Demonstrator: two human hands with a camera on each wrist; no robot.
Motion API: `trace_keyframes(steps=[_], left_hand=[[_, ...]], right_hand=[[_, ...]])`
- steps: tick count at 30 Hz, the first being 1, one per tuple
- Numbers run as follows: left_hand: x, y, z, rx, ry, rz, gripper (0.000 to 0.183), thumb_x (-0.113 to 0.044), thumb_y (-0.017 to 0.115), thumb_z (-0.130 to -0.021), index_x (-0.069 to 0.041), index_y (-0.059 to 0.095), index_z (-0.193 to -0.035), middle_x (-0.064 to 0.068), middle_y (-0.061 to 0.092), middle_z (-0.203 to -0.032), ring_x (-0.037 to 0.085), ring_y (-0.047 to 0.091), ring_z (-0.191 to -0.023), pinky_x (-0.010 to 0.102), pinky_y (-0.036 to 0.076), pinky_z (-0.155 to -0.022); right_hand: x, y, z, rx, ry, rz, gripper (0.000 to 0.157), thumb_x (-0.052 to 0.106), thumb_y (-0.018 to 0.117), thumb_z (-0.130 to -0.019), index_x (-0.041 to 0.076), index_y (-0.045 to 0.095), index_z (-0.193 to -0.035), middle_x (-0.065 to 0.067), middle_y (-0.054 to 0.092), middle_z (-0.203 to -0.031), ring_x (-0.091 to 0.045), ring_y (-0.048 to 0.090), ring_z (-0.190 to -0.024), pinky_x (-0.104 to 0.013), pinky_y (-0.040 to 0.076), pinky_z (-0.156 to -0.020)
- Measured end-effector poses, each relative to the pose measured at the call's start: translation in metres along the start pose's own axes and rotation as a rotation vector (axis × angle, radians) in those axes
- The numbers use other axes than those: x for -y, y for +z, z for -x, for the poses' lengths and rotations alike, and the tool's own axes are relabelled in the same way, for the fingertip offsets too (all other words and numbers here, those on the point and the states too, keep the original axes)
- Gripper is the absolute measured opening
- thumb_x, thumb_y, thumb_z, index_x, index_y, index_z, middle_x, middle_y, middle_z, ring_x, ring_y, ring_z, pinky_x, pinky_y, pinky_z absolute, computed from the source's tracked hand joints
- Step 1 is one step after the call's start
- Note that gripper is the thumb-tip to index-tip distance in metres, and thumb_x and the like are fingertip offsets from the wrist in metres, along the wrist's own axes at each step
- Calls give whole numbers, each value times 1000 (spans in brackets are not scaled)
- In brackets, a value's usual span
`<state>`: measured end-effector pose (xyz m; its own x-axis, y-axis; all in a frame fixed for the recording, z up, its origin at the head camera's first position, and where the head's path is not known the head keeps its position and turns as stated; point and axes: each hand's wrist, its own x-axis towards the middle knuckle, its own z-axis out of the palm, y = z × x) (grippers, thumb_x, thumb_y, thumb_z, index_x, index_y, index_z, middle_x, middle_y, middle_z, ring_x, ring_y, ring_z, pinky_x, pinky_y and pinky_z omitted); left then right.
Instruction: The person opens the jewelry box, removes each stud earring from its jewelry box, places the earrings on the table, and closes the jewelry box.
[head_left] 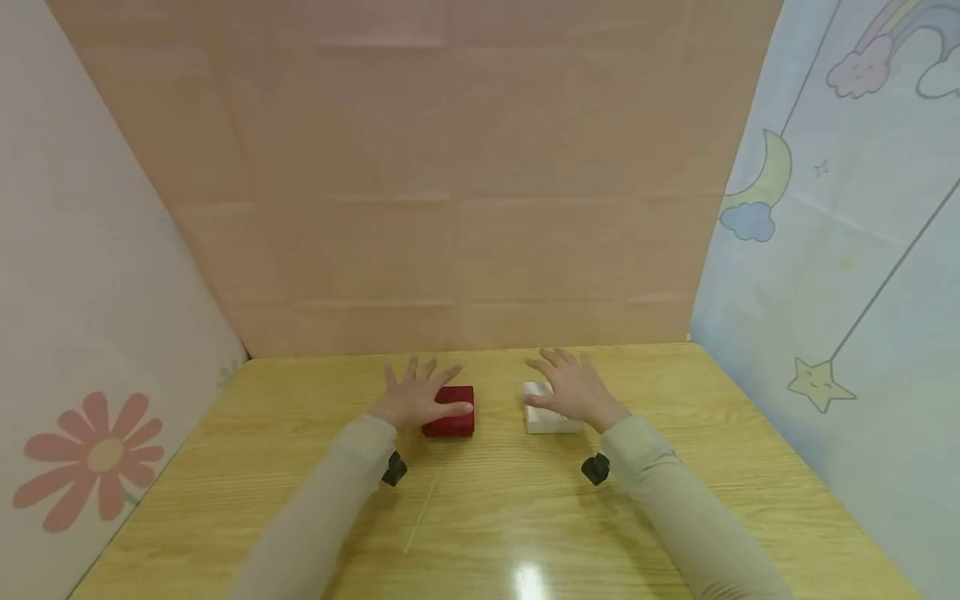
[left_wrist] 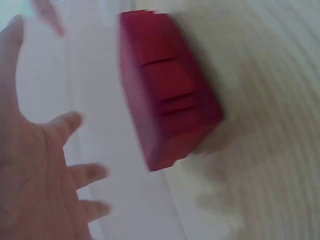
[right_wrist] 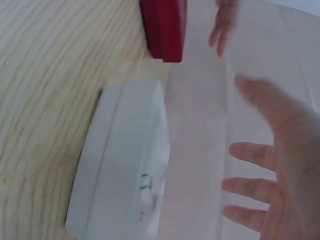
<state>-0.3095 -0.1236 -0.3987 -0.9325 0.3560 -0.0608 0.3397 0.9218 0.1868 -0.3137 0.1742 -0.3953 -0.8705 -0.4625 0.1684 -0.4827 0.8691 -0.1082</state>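
Fingers spread above both boxes

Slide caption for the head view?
Left hand open near a red box, right hand open near a white box, wood-grain tabletop beneath.

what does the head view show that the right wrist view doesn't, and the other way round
Only head: a pink flower drawing, a yellow star drawing and the person's pale fabric sleeves. Only right wrist: a thin seam along the side of the white rectangular box. Both: that box, the dark red rectangular box, the light wooden table, the right hand and part of the left hand.
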Motion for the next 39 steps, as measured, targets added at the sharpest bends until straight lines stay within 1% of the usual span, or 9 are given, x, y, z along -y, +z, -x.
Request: trace_keyframes(steps=[4, 7, 11, 15, 21, 24, 28, 33, 39], left_hand=[[14, -19, -3, 32, 69, 139, 75, -62, 55, -89, -18, 39, -148, 14, 43, -149, 38, 37, -138, 64, 25, -108], [27, -31, -5, 42, 95, 212, 61, -42, 63, -92, -9, 47, -140, 16, 59, -130, 32, 57, -118, 51, 45, -97], [48, -37, -8, 73, 75, 273, 46, -30, 68, -90, -7, 55, -128, 9, 65, -105, 23, 62, -94, 44, 50, -85], [68, -30, -11, 122, 58, 329, 41, -20, 72, -86, -3, 58, -121, 6, 63, -92, 18, 58, -81, 38, 48, -75], [86, -9, -14, 227, -29, 428, 57, -17, 81, -77, -8, 52, -126, 9, 59, -104, 21, 56, -90, 40, 46, -82], [89, 1, -17, 229, -47, 431, 76, -22, 87, -70, -10, 47, -133, 12, 57, -114, 25, 55, -102, 46, 46, -90], [91, 10, -23, 205, -52, 381, 89, -27, 91, -64, -13, 44, -138, 13, 56, -120, 28, 53, -110, 51, 44, -95], [93, 16, -27, 189, -59, 344, 90, -31, 91, -63, -18, 44, -139, 10, 54, -120, 29, 49, -115, 54, 42, -95], [93, 19, -27, 188, -47, 381, 88, -28, 90, -64, -16, 45, -139, 12, 52, -124, 30, 49, -117, 54, 41, -96]], right_hand=[[4, -5, -6, -21, -10, -158, 50, 45, 56, -96, 14, 56, -135, -10, 61, -130, -28, 60, -116, -48, 49, -93], [12, -7, -11, -34, 21, -274, 35, 33, 59, -97, 16, 61, -127, -3, 68, -111, -20, 65, -98, -40, 53, -80], [27, -7, -20, -45, 36, -373, 25, 27, 60, -96, 17, 64, -119, 2, 68, -100, -14, 64, -89, -35, 53, -77], [45, -2, -32, -6, 32, -467, 24, 25, 61, -96, 17, 64, -118, 1, 67, -100, -15, 63, -91, -34, 53, -79], [76, 16, -56, 112, -9, -547, 49, 28, 68, -92, 16, 52, -136, -10, 57, -133, -28, 54, -121, -45, 45, -99], [88, 26, -68, 166, -13, -522, 70, 34, 73, -87, 15, 41, -146, -11, 43, -147, -33, 40, -136, -51, 36, -107], [97, 39, -79, 199, -14, -453, 88, 39, 79, -79, 16, 33, -150, -12, 34, -153, -34, 31, -140, -54, 33, -108], [104, 51, -85, 199, -36, -394, 93, 42, 82, -75, 16, 33, -151, -11, 36, -152, -34, 35, -137, -52, 39, -103], [107, 57, -85, 205, -37, -330, 88, 43, 79, -78, 18, 35, -150, -11, 37, -152, -34, 36, -138, -50, 41, -103]])
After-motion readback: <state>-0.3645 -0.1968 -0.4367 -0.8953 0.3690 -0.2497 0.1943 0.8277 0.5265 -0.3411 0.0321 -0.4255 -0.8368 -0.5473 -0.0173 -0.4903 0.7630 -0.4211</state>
